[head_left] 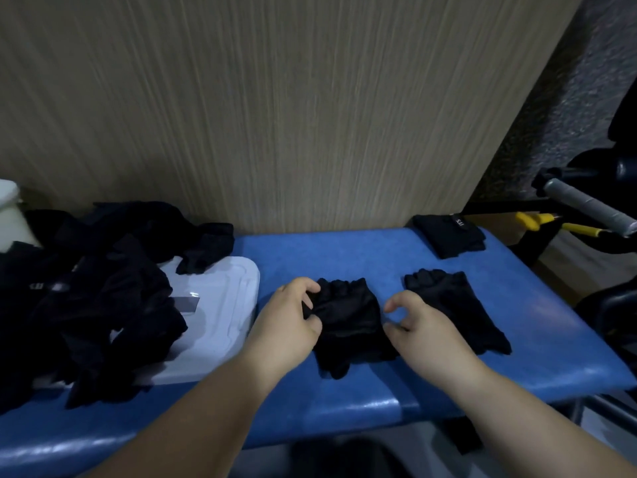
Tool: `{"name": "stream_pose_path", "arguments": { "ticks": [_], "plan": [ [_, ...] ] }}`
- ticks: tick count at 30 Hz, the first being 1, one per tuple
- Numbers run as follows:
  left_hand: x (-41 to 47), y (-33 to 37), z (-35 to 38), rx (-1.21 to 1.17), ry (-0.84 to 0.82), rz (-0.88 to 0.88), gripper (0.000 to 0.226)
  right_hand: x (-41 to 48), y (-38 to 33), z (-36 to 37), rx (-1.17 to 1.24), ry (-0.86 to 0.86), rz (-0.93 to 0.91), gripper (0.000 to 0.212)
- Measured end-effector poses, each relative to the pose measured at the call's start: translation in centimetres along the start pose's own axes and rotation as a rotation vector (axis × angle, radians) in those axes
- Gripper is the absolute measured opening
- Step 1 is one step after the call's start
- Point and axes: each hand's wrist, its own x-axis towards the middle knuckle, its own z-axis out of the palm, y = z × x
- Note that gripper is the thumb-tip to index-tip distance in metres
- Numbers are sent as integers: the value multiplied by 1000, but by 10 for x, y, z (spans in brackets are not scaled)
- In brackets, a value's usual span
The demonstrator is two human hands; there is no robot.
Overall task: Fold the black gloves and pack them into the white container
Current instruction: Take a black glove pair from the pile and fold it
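Note:
A black fingerless glove (348, 322) lies flat on the blue padded bench (344, 250), in the middle. My left hand (289, 326) pinches its left edge between thumb and fingers. My right hand (420, 329) hovers at the glove's right edge, thumb and forefinger curled and slightly apart, holding nothing. A second black glove (458, 308) lies flat just to the right. A folded black glove (448, 236) sits at the bench's far right corner. The white container (224, 305) rests on the left, partly buried under a heap of black gloves (103, 288).
A wood-grain panel (275, 98) rises right behind the bench. Off the right edge stand a grey-wrapped bar (586, 208), yellow-handled tools (551, 224) and dark equipment. A pale object (10, 215) sits at the far left.

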Motion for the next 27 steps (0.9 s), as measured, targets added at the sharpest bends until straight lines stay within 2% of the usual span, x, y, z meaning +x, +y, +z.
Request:
{"name": "stream_pose_path", "arguments": {
  "ticks": [6, 10, 14, 19, 25, 27],
  "plan": [
    [5, 2, 3, 90, -71, -32, 26, 2, 3, -5, -122, 3, -56, 5],
    [3, 4, 5, 157, -56, -13, 24, 1, -7, 0, -138, 9, -61, 40],
    [5, 5, 7, 183, -9, 9, 33, 6, -4, 7, 5, -2, -104, 45],
    [9, 7, 4, -14, -4, -114, 58, 7, -2, 8, 226, 3, -230, 42],
    [13, 12, -4, -369, -140, -218, 75, 1, 3, 1, 456, -87, -408, 52],
    [14, 11, -6, -492, -193, -242, 89, 0, 2, -1, 510, -123, -444, 51]
  ]
}}
